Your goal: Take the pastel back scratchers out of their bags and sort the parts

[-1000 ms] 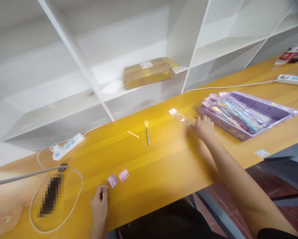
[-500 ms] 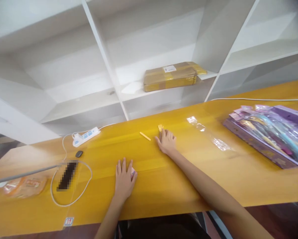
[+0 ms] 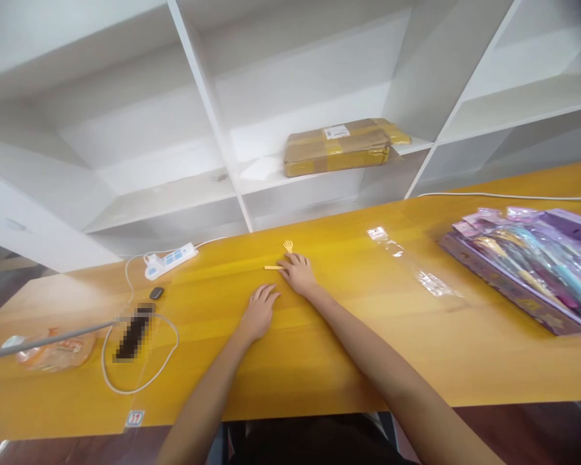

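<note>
My right hand [image 3: 297, 274] rests on the table with its fingers bent over a back scratcher. Beyond the fingertips pokes its small yellow hand-shaped head [image 3: 288, 246]; the handle is hidden under the hand. Just left of these fingers lies a short yellow stick [image 3: 271, 267], its right end touching or under them. Nearer to me, my left hand [image 3: 260, 313] is low over the table, palm down, fingers together and curved. Whatever is under its palm is hidden.
A purple box [image 3: 501, 287] of several wrapped items stands right, beside clear plastic wrappers [image 3: 433, 283]. On the left are a power strip [image 3: 171, 260], a small black object [image 3: 156, 293], a white cable [image 3: 176, 349] and an orange bag [image 3: 60, 351]. A taped carton [image 3: 336, 152] sits on the shelf.
My right hand has moved left with the back scratcher, up to the stick, which now lies more level. My left hand has moved forward and right; the small pale thing by its thumb is out of sight.
</note>
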`<action>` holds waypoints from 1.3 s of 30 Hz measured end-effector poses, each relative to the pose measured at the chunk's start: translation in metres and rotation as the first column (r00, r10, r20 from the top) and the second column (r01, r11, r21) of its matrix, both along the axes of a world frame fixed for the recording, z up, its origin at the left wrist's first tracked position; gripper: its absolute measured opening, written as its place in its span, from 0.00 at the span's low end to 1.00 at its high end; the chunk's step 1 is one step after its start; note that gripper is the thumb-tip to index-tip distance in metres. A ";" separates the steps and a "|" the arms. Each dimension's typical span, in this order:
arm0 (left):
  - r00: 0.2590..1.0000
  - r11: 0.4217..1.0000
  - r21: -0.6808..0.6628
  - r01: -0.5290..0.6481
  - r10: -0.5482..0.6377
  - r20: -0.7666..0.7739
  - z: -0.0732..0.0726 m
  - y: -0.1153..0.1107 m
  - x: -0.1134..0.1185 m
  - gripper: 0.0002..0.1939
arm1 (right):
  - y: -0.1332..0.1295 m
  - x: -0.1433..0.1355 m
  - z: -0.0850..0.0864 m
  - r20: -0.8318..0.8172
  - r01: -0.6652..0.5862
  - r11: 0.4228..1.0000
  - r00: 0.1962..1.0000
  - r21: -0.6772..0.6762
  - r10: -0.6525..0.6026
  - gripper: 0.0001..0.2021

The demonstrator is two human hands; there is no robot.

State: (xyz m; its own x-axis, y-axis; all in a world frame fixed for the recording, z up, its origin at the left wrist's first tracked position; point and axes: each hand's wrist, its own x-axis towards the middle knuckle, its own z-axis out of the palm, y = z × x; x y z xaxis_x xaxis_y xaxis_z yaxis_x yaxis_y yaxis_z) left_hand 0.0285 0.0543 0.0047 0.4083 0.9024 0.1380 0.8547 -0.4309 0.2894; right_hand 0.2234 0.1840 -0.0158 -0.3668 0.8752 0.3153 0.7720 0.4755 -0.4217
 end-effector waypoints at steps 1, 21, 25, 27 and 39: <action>0.999 1.000 -0.005 -0.014 0.014 0.042 0.000 0.003 -0.001 0.34 | 0.001 -0.001 -0.001 -0.006 -0.004 1.000 1.000 0.002 0.004 0.17; 0.942 0.954 0.141 -0.264 0.223 0.249 -0.003 0.004 -0.008 0.13 | -0.078 0.000 0.000 -0.013 0.089 0.995 0.996 -0.035 -0.090 0.09; 0.969 0.955 0.193 -0.227 0.200 0.147 0.004 0.013 0.002 0.23 | -0.091 0.008 0.007 0.025 0.104 0.992 0.994 -0.064 -0.102 0.19; 0.991 0.971 0.198 -0.134 0.127 0.049 0.008 0.020 0.005 0.23 | -0.094 0.014 0.010 0.067 0.116 0.989 0.992 -0.093 -0.110 0.18; 0.997 0.991 0.121 0.056 -0.062 0.041 0.013 0.034 0.002 0.13 | -0.118 0.042 0.024 0.237 0.183 0.937 0.965 -0.298 -0.113 0.10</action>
